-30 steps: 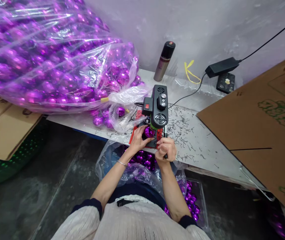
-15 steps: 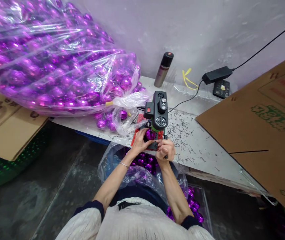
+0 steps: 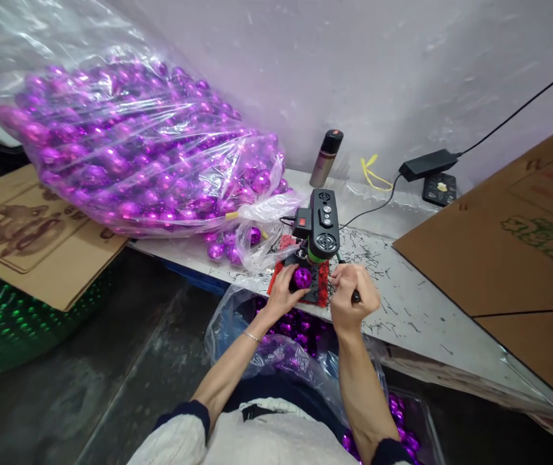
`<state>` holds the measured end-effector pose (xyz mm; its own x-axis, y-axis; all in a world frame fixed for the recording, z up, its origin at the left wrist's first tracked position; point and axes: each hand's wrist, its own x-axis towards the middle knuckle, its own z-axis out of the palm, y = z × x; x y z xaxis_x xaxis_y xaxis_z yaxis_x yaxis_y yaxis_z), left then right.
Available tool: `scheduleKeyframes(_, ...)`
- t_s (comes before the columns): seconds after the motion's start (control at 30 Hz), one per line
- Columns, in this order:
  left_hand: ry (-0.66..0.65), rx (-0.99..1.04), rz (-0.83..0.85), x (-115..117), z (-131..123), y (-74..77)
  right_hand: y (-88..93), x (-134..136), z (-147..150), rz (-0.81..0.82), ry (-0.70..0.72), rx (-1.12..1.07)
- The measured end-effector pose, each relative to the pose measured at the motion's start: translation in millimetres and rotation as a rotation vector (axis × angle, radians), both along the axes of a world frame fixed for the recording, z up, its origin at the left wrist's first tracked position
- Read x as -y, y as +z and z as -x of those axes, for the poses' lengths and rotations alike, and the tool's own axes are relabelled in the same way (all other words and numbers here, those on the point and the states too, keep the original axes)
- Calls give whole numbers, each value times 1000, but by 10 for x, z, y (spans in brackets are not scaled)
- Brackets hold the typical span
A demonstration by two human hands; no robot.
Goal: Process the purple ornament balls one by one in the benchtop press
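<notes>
My left hand (image 3: 283,294) curves its thumb and fingers around a shiny purple ball (image 3: 302,278), low on the black base of a small bench press. The press's black head (image 3: 323,223), with round vents and knobs, stands just behind and above the ball. To the right of it, my right hand (image 3: 355,294) is closed in a fist around the lever's black handle (image 3: 356,296). Red material (image 3: 323,284) lines the base. Small dark pin-like bits (image 3: 378,278) lie scattered over the white table beside the press.
A big clear bag of purple balls (image 3: 160,155) fills the left. A spray can (image 3: 326,158), yellow tie (image 3: 373,173) and power adapter (image 3: 429,164) are along the wall. A cardboard box (image 3: 509,258) stands right. Below the table edge is an open bag of balls (image 3: 300,332).
My right hand has swung outward to the right with the lever handle. The ball sits slightly nearer me and shows more from under the press head. The whole view has shifted a little.
</notes>
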<state>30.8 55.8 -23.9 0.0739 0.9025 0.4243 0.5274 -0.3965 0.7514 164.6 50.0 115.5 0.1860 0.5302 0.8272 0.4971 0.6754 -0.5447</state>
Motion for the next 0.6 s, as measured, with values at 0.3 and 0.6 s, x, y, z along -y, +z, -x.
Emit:
scheduleKeyframes(0.3,112,-178,-92,54,434,220,-97,68,-29,-47,39,116)
scheduleKeyframes(0.6,491,-592,484,-1258,936,930,-64,108,-5,-43,36,138)
